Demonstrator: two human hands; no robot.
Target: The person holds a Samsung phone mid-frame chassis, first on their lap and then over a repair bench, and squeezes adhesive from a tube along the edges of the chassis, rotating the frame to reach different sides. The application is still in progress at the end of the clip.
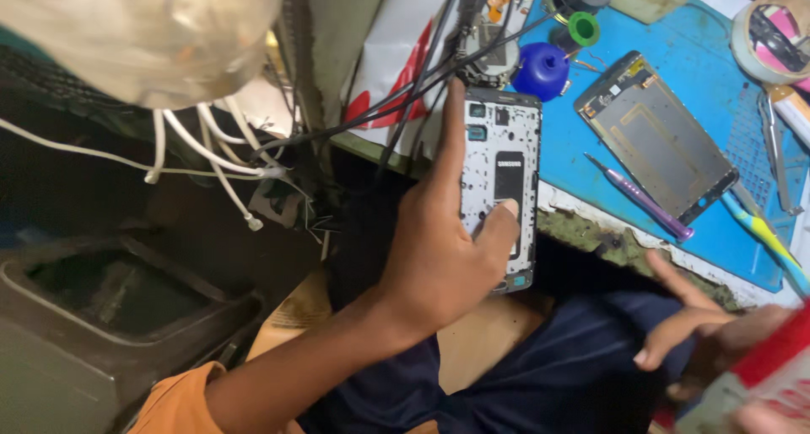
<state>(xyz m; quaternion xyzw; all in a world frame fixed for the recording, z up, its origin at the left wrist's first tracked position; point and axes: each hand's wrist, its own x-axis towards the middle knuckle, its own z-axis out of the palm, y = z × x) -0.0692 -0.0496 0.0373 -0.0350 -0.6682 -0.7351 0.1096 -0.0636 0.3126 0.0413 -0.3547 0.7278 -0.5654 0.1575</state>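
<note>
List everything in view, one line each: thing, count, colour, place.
phone frame: one, silver speckled with a black centre, held up at the mat's left edge
phone panel: one, grey-brown, lying on the mat
work mat: one, blue, upper right
pry tool: one, purple, on the mat below the panel
blue cap: one, blue, top of the mat
tape roll: one, cream, top right corner
tweezers: one, metal, right edge of the mat
white cables: several, white, upper left
black cables: several, black, top centre
bin: one, dark grey, lower left
left hand: holds the phone frame, thumb on its black centre
right hand: lower right, against a red and white pack
</note>
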